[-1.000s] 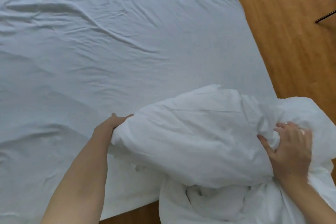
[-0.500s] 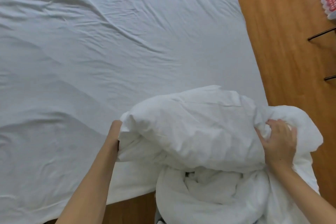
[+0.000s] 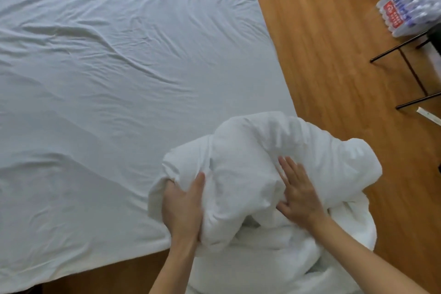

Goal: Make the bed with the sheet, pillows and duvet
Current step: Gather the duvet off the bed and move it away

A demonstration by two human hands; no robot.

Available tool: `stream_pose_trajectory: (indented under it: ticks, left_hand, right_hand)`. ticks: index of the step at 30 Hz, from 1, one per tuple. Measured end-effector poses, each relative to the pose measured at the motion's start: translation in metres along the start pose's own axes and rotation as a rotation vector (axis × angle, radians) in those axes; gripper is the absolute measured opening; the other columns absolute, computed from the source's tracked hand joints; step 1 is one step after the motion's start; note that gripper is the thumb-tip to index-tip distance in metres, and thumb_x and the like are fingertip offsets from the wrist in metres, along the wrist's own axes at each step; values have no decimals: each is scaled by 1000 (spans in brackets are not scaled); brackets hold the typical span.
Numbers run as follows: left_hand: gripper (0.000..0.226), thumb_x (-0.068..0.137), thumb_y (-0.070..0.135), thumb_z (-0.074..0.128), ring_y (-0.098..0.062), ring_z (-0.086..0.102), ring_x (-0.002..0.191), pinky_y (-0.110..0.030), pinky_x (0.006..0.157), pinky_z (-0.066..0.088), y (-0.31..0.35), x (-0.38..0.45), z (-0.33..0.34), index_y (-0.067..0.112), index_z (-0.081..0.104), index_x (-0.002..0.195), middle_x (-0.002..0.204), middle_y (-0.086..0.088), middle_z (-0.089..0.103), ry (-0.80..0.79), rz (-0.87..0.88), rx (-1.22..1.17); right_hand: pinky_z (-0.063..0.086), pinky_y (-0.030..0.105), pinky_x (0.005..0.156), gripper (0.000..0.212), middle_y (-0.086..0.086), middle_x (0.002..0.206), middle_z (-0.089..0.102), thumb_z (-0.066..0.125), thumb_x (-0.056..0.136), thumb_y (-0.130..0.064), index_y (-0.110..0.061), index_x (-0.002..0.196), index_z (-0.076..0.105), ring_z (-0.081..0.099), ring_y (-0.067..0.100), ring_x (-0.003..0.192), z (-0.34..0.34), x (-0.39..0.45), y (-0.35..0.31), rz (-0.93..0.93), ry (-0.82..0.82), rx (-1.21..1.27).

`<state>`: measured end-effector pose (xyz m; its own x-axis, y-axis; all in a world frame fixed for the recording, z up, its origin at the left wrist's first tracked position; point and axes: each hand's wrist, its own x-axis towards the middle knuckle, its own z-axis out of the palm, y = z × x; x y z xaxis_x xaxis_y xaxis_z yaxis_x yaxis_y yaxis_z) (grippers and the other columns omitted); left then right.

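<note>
1. The sheet (image 3: 119, 102) is already spread over the bed, creased but covering it; no pillows are in view.
2. The step in hand looks like getting the duvet (image 3: 274, 162) onto the bed: it is a bunched white mass at the near right corner of the sheet, part on it and part hanging over the wooden floor (image 3: 334, 67).
3. The left hand (image 3: 185, 207) grips the duvet's left fold, thumb on top and fingers curled under.
4. The right hand (image 3: 297, 192) lies flat on the duvet with straight, spread fingers, holding nothing.
5. Next, I judge, the bundle needs an edge or corner found, then lifting and shaking out across the sheet.
6. A pack of water bottles (image 3: 410, 7) stands on the floor, well apart from the duvet.
</note>
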<state>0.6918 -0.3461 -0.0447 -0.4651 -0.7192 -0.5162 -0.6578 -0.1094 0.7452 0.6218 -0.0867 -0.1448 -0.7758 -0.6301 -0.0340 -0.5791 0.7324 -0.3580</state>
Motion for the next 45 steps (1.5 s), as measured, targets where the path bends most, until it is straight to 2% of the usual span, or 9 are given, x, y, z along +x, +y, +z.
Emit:
stream_pose_trajectory:
  ticks: [6,12,15,19,26,29,33,38,45]
  left_hand:
    - [70,69,46,80,-23,63,106,-41,97,49,-35,-112,87,9,57,123,115,-2,66,233,-271,-175]
    - [71,75,43,78,-33,65,97,-33,78,47,-35,-173,180,1,47,124,111,-17,66,353,-89,7]
    - [68,76,48,72,-38,68,87,-36,72,51,-38,-191,213,-2,51,117,100,-23,68,325,-6,49]
    - [62,82,48,69,-33,68,95,-31,77,49,-32,-204,235,-3,54,114,106,-17,68,319,62,21]
    - [19,89,20,66,-10,59,86,-14,73,45,-16,-186,139,21,51,101,96,6,59,257,-25,-346]
    - [16,92,23,61,-6,51,76,-13,67,42,2,-159,84,31,48,91,87,9,53,405,308,-284]
    - [40,87,51,55,-11,54,99,-27,79,45,18,-66,46,18,58,111,111,7,59,-14,819,480]
    - [100,66,93,39,-10,34,132,-37,107,35,41,-2,43,35,31,148,146,10,39,-744,934,975]
    - [40,68,65,50,-13,52,52,-25,49,33,20,-41,109,25,48,71,62,11,55,-762,1245,996]
  right_hand:
    - [23,42,115,69,2,154,27,29,95,-59,-21,151,22,27,25,142,-12,-18,60,-62,-20,93]
    - [45,38,102,39,-3,114,69,48,84,-44,-25,116,62,61,9,110,-115,-8,77,558,173,1129]
    - [40,22,101,60,-10,134,56,48,80,-66,-35,131,49,50,2,123,-154,-6,58,313,117,799]
    - [39,49,102,87,11,142,44,41,74,-79,-30,146,32,46,31,127,-101,-10,64,135,67,-60]
    - [53,38,62,85,7,87,66,37,73,-87,-11,110,52,64,29,74,-45,-25,84,366,190,192]
    - [52,34,55,76,8,74,65,37,76,-85,-14,102,45,64,29,62,-34,-38,75,356,253,211]
    - [49,33,50,77,9,68,63,38,73,-86,-14,100,44,62,29,56,-34,-41,87,359,278,193]
    - [37,22,46,82,3,59,59,38,72,-87,-9,90,53,57,23,47,-52,-35,104,371,233,167]
    - [42,28,53,82,4,64,61,38,75,-86,-8,91,60,58,24,53,-77,-13,132,346,252,95]
